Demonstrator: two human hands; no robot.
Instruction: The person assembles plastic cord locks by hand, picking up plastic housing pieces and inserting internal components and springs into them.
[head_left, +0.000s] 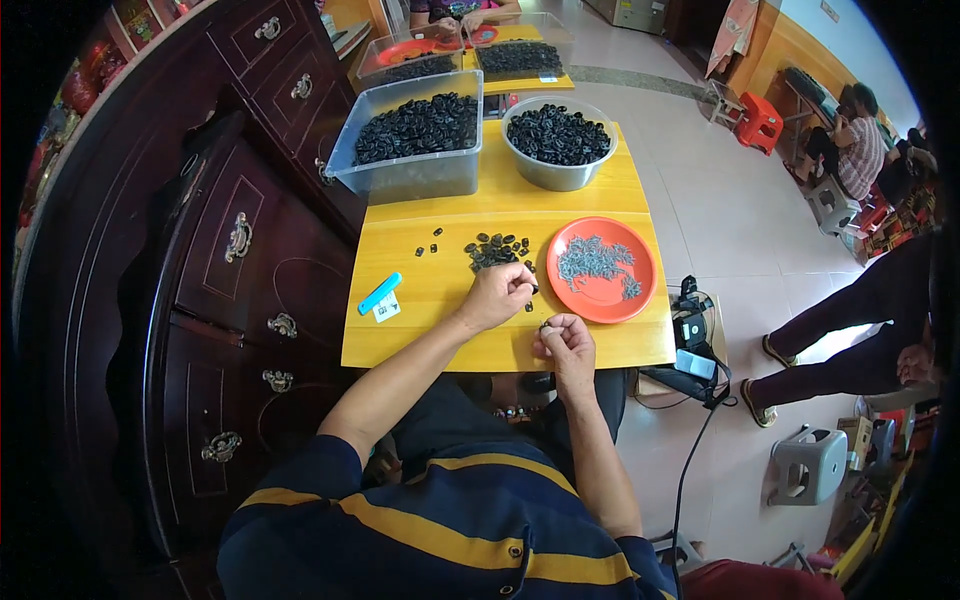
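Over the yellow table (420,345), my left hand (497,297) is closed in a pinch beside a loose pile of small black oval pieces (490,252). Something dark shows at its fingertips, too small to name. Lower and to the right, near the front edge, my right hand (570,348) pinches a small black piece (546,327) between thumb and forefinger. A red round plate (640,290) lies just beyond this hand. On it is a heap of thin grey pin-like parts (595,258), with a smaller clump at its right.
A clear bin (420,178) and a round tub (560,177), both with black pieces, stand at the back. A light-blue handled tool (380,292) lies left on a white paper. Dark drawers (240,260) border the left. A person stands at right; a cable (690,470) hangs nearby.
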